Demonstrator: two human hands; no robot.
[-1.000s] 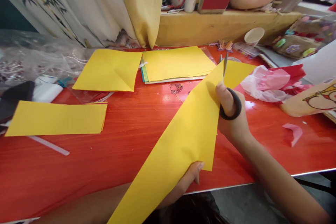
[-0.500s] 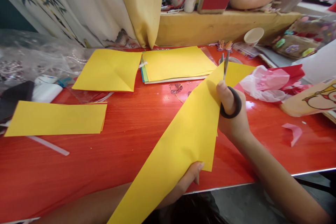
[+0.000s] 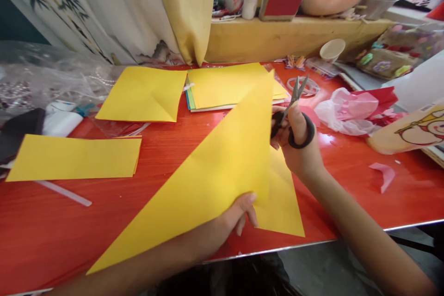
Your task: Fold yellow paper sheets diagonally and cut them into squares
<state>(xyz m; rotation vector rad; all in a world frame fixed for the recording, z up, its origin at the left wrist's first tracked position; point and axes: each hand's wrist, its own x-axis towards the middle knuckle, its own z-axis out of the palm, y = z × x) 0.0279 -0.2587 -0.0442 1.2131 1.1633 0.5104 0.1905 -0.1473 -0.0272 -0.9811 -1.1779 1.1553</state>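
Note:
My left hand [image 3: 239, 215] pinches a large yellow sheet of paper [image 3: 208, 180] by its lower edge, thumb on top. The sheet comes to a point at the top and slants down to the left over my forearm. Behind it, a second yellow paper piece [image 3: 282, 203] shows at the lower right; whether the two are still joined is hidden. My right hand [image 3: 300, 148] holds black-handled scissors [image 3: 294, 97] with thumb and fingers in the loops. Their blades are parted, point up, and stand just right of the sheet with no paper between them.
A yellow square sheet [image 3: 145, 95], a yellow strip [image 3: 76, 157] and a stack of coloured paper [image 3: 222, 85] lie on the red table [image 3: 166, 148]. At right are a roll of tape [image 3: 314, 87], crumpled pink tissue [image 3: 342, 108], a paper cup [image 3: 332, 50] and a bottle [image 3: 409, 129].
The scissors have come off the paper's top edge and moved slightly left and down. The held sheet has swung left with my left hand, and the second yellow piece now shows below it.

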